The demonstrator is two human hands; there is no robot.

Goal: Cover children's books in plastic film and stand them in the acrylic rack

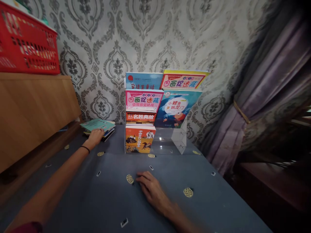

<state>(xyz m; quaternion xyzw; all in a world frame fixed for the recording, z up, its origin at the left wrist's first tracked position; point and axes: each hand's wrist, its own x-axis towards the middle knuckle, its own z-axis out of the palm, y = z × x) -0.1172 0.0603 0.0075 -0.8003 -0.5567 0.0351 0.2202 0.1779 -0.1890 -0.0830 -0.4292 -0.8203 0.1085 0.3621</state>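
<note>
1. Teal book (97, 124) lies on top of the book stack (109, 133), at the back left of the blue-grey tablecloth (109, 194).
2. The left hand (96, 136) touches the near side of this stack, with fingers over the top; I cannot tell if they are clamped on a book.
3. The right hand (151, 190) is in front of the clear stand (180, 142), well apart from the stack, its fingers loosely bent, slightly apart and free.
4. The stand carries books in 2 columns, with the orange book (139, 139) lowest on the left.
5. A red basket (29, 45) sits on the wooden cabinet (36, 106).
</note>
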